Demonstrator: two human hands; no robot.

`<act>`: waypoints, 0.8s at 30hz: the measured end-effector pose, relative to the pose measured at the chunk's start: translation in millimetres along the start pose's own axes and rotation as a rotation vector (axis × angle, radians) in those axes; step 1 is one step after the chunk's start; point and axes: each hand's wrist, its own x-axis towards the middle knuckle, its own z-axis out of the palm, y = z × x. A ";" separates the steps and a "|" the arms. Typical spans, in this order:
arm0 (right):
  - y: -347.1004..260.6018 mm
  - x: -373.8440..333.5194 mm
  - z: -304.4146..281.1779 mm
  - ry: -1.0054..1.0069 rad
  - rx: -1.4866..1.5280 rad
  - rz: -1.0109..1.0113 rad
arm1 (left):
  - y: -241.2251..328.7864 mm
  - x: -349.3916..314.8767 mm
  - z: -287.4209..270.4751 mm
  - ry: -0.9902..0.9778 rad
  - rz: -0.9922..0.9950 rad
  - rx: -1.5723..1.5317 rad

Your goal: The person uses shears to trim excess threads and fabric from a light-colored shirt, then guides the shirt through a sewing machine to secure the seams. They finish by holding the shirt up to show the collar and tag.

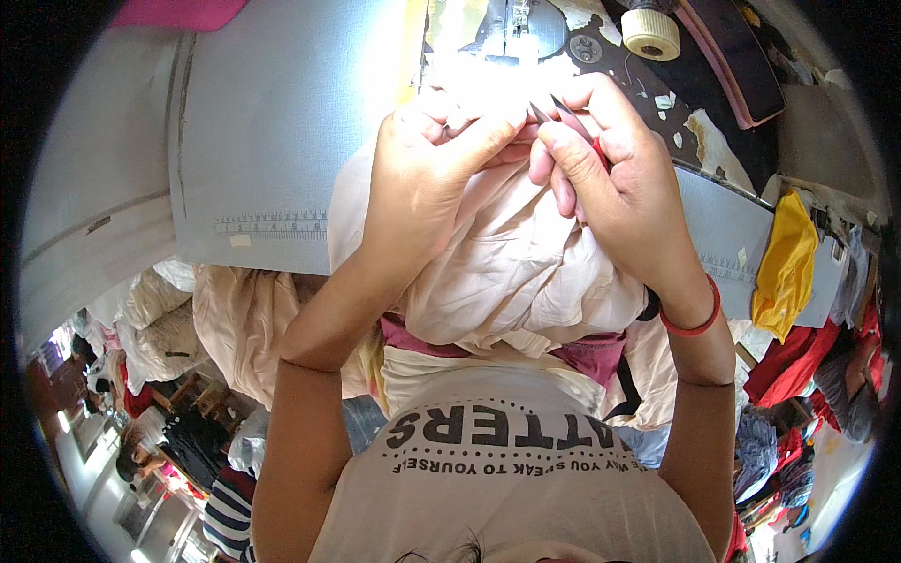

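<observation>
A bunched piece of pale cream fabric [526,267] lies over my lap and up onto the table edge. My left hand [413,183] pinches its upper edge between thumb and fingers, under the bright light. Beside it, my right hand [624,174] is closed around small thread snips [566,114]. Their dark pointed blades stick out past my thumb, slightly parted, and a bit of red shows in the palm. The blade tips are close to my left thumb and the gathered cloth. Glare washes out the fabric's upper edge.
A sewing machine's needle area [521,33] sits just beyond my hands. Right of it are a white ridged knob [650,35] and a dark, pink-edged flat object [737,61]. Yellow cloth [785,267] hangs at the grey table's [272,141] right side. Piled garments surround me.
</observation>
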 end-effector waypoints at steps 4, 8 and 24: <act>2.8 0.7 2.5 0.024 -0.007 -0.040 | 2.0 1.1 0.2 0.001 -0.018 -0.021; 2.7 0.2 3.0 0.007 -0.007 -0.042 | 3.8 0.0 1.0 0.014 -0.020 -0.023; 1.4 -2.4 1.5 -0.014 -0.067 -0.123 | -1.3 -0.2 0.7 -0.022 0.033 -0.030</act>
